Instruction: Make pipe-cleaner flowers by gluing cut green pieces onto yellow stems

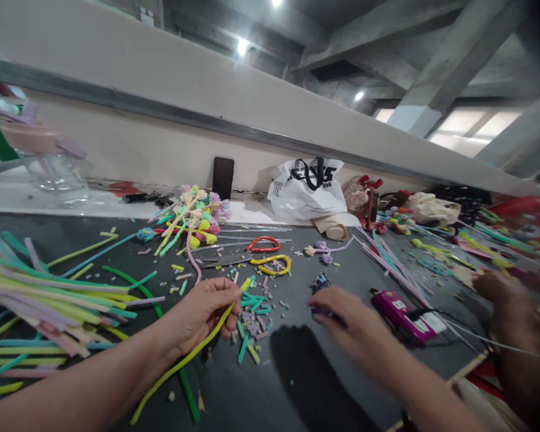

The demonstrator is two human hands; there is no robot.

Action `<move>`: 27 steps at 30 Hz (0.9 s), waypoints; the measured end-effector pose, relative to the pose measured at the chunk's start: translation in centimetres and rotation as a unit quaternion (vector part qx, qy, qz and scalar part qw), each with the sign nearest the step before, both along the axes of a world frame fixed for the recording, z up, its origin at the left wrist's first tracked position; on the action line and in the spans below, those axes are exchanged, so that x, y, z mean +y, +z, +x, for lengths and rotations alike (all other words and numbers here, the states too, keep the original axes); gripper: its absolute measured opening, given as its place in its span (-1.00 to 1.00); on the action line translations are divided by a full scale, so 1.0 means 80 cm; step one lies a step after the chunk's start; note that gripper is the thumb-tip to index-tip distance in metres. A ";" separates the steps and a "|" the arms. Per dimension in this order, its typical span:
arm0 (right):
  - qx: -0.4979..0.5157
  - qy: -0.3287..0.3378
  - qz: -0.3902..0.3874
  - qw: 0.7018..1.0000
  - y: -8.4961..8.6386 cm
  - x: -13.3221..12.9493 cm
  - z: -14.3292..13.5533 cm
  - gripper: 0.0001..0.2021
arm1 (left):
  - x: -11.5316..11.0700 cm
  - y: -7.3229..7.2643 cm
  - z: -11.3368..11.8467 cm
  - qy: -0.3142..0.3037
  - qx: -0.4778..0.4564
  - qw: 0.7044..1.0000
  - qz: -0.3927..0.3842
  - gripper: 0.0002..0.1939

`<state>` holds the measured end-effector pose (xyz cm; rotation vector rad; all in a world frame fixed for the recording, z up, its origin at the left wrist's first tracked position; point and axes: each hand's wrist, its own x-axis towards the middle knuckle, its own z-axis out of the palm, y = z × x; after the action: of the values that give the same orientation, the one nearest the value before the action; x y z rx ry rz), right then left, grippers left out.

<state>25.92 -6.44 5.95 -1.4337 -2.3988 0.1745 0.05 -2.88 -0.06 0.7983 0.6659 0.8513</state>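
Note:
My left hand (213, 309) pinches a long yellow pipe cleaner (193, 348) near its upper end, and the rest hangs down toward the front of the table. My right hand (351, 327), slightly blurred, is apart from it over the dark tabletop. Its fingers curl around a small dark purple thing (330, 314) that they mostly hide. Just behind it lies a little dark blue clump (320, 281). Between the hands are cut pipe cleaner bits (256, 321) in green, lilac and yellow. Scissors (270, 264) with one red and one yellow handle lie beyond them.
Loose pipe cleaners (58, 294) are heaped at left. Pipe cleaner flowers (200, 210), a phone (223, 178) and a white bag (308, 192) are along the back. A magenta device (405, 316) with a cable sits at right, near another person's hand (499, 294).

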 end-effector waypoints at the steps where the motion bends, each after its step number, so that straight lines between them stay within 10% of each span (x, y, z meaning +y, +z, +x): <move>1: 0.002 0.057 -0.033 0.998 -0.003 -0.006 -0.027 -0.76 | 0.000 -0.001 0.000 0.004 -0.001 1.000 0.001 -0.81; 6: -0.066 0.200 -0.078 0.974 -0.024 -0.014 -0.117 -0.70 | -0.001 0.001 0.001 0.009 -0.006 1.000 0.006 -0.80; 11: -0.112 0.224 -0.100 0.963 -0.028 0.003 -0.125 -0.79 | 0.001 0.005 0.003 0.016 -0.015 1.000 -0.007 -0.78; 17: 0.127 0.158 -0.188 0.961 -0.035 0.015 -0.116 -0.78 | 0.007 0.003 -0.002 -0.007 -0.015 0.999 -0.033 -0.76; 24: 0.531 0.006 -0.376 0.759 -0.037 0.036 -0.093 -0.87 | 0.007 0.006 0.004 0.006 0.002 0.999 -0.046 -0.80; 27: 0.580 -0.019 -0.330 0.744 -0.040 0.044 -0.087 -0.84 | 0.005 0.006 0.009 0.009 0.019 0.998 -0.063 -0.81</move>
<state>18.97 -2.96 2.78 -1.0173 -1.2362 1.5168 0.75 -2.46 0.42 0.6970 0.7548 0.8027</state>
